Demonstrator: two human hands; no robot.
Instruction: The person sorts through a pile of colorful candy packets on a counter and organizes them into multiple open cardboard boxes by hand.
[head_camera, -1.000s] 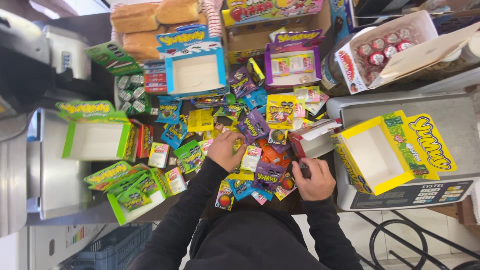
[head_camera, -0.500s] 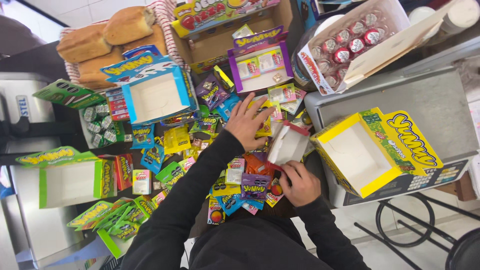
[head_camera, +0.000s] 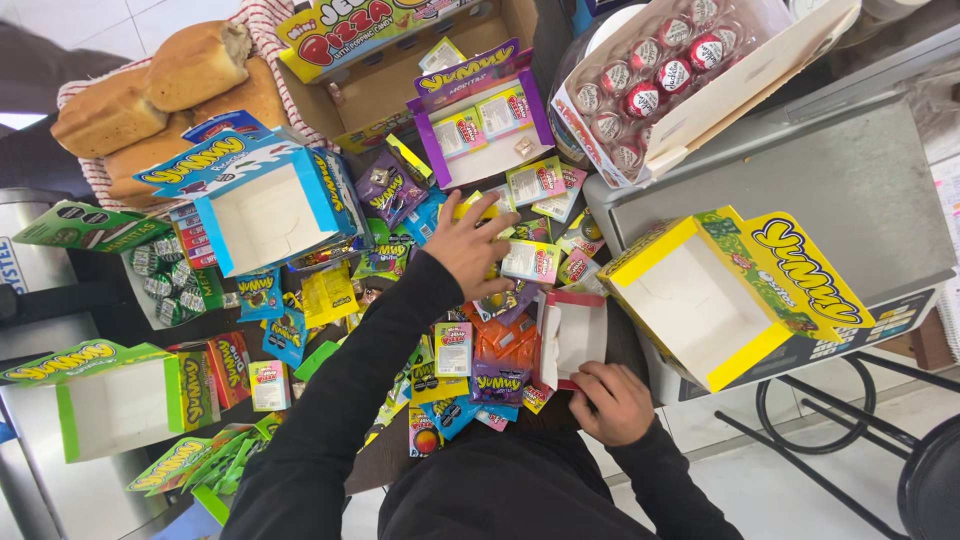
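Take the small red-edged box (head_camera: 572, 335) as your landmark; it lies open on the worktop (head_camera: 130, 300) among loose candy packets. Your right hand (head_camera: 612, 402) sits at its near edge, fingers curled on the rim, though how firm the grip is looks hard to judge from this angle. Your left hand (head_camera: 470, 243) is beyond and to the left of that box, fingers spread and pressing flat on the packet pile (head_camera: 520, 225), clasping nothing. The empty yellow box (head_camera: 700, 300) stands just right of it, the blue box (head_camera: 265, 215) well off to the left.
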